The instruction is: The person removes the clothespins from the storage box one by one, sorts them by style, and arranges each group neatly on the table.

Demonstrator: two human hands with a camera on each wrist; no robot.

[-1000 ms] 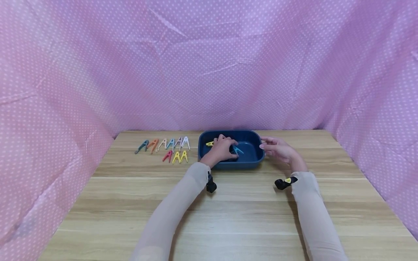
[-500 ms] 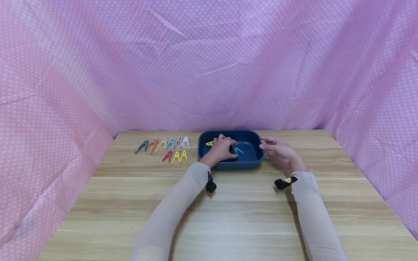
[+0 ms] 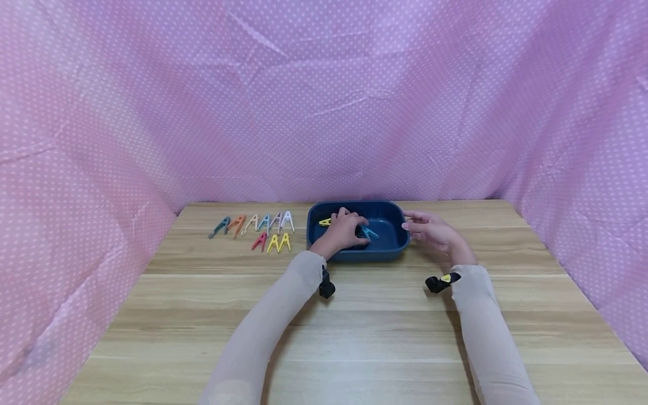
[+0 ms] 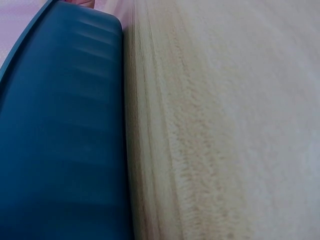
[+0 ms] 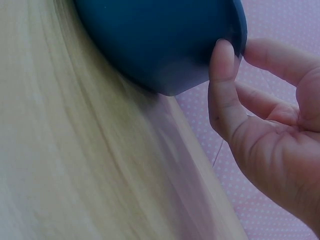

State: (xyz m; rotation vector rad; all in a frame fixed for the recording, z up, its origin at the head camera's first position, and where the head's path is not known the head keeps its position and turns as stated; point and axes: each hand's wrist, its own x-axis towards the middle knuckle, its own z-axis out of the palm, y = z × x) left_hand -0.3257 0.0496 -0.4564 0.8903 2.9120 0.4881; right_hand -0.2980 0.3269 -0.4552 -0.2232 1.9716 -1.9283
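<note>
A dark blue rectangular plastic basin [image 3: 372, 256] stands at the back of the table. My left hand [image 3: 344, 232] reaches down into it with bent fingers. A light blue clothespin [image 3: 369, 232] shows between its thumb and fingertips; whether they grip it is hidden. Behind that hand lies a yellow clothespin [image 3: 325, 222], also in the basin. My right hand [image 3: 430, 230] holds the basin's right end, thumb and forefinger at the rim [image 5: 242, 25]. The left wrist view shows only the basin's outer wall [image 4: 65, 125], not the left hand.
Left of the basin, several clothespins lie in two rows: dark green [image 3: 220, 226], orange [image 3: 236, 226], cream, blue, purple and white [image 3: 288, 221] behind, red [image 3: 260, 242] and yellow [image 3: 273, 243] in front. A pink dotted cloth [image 3: 324, 112] hangs around the wooden table [image 3: 374, 332].
</note>
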